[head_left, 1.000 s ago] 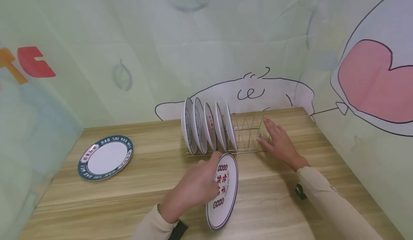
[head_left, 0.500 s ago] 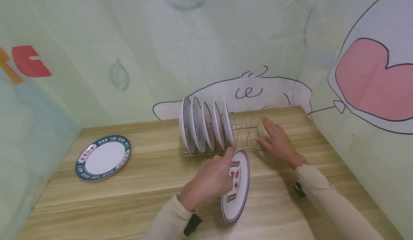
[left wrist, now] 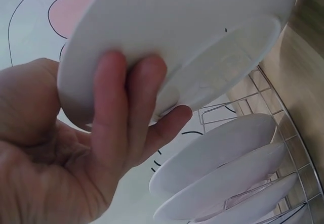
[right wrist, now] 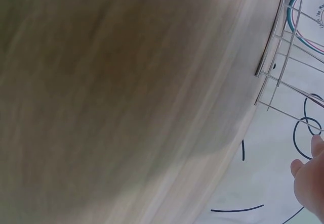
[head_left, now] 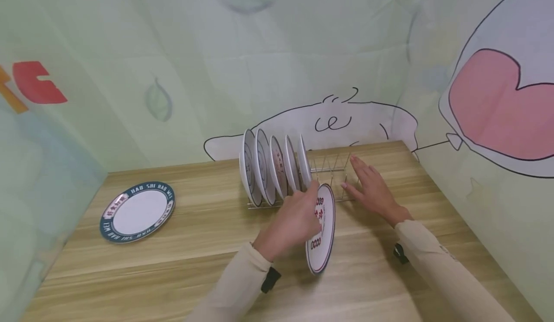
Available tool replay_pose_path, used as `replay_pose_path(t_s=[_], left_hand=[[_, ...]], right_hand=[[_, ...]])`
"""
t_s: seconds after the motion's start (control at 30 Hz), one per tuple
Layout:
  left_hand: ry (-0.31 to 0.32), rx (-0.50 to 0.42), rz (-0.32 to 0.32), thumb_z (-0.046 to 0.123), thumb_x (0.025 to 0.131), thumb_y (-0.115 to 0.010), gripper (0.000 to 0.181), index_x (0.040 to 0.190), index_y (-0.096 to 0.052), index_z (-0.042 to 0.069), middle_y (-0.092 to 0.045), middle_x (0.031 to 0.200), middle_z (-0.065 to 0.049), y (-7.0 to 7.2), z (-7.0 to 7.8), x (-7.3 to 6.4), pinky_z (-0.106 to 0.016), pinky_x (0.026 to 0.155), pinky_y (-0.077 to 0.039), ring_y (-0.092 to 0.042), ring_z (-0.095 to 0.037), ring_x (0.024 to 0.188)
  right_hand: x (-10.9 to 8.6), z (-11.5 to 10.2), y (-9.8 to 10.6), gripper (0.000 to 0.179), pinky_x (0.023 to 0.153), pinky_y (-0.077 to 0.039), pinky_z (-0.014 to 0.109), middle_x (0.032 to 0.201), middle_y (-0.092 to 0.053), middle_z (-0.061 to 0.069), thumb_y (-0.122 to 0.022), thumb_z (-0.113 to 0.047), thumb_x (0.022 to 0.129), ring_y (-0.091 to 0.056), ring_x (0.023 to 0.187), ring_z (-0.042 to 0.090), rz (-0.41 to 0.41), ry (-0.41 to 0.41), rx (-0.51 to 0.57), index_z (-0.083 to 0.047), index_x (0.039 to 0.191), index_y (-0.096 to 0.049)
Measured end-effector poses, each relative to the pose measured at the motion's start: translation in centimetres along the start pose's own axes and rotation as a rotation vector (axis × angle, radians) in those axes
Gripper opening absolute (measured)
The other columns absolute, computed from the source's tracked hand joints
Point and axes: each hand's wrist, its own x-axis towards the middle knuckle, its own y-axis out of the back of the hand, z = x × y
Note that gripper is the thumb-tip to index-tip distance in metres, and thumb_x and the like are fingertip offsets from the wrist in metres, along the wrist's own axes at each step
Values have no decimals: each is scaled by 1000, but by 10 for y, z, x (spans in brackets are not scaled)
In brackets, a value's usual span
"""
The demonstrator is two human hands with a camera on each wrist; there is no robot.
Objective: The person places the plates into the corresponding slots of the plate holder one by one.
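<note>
My left hand (head_left: 294,223) grips the rim of a white plate (head_left: 322,245) with red lettering and a dark blue edge, held on edge just in front of the wire rack (head_left: 332,168). In the left wrist view several fingers (left wrist: 111,102) lie against the plate's pale underside (left wrist: 167,27), with the thumb on the far side. Several plates (head_left: 279,166) stand upright in the rack's left part. My right hand (head_left: 373,190) is at the rack's right end, fingers extended and thumb spread. In the right wrist view only a bit of that hand (right wrist: 311,183) shows.
A plate with a blue lettered rim (head_left: 137,212) lies flat on the wooden table (head_left: 195,264) at the left. Behind the rack stands a printed cloth backdrop (head_left: 186,72), which also covers both sides.
My left hand has carried the plate rightward and away from me, toward the rack. My right hand has stayed at the rack's right end.
</note>
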Motion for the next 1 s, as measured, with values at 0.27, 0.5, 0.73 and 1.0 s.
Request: replay_pose_path(t_s=[0.27,0.5,0.73,1.0], left_hand=[[-11,78,67,-13,73,-60,64,133,-43,2,-54,62,-5,1,5,14,-22,32,-38,-50,-17,40],[-17,99,116,-13,72,-64,63,130,-43,1,-56,63,-8,1,7,25,-23,32,-41,-53,-20,41],[39,105,129,-9,74,-70,72,138,-39,1,-58,69,-9,-1,7,37,-23,35,-44,-56,-20,46],[74,102,133,-7,77,-72,70,137,-39,5,-58,69,-7,-3,10,46,-23,36,-45,-55,-19,47]], right_hand=[[1,0,0,78,120,-21,61,161,-29,24,-62,-31,97,-31,147,43,6,3,-1,3,155,-24],[2,0,-1,79,120,-22,61,161,-30,25,-64,-29,96,-30,149,40,6,11,2,4,155,-24],[1,-1,1,79,121,-22,60,161,-28,24,-64,-30,96,-30,148,41,-9,3,2,4,155,-24],[1,-2,1,79,120,-23,61,160,-29,25,-64,-30,96,-31,147,43,6,7,6,4,155,-24]])
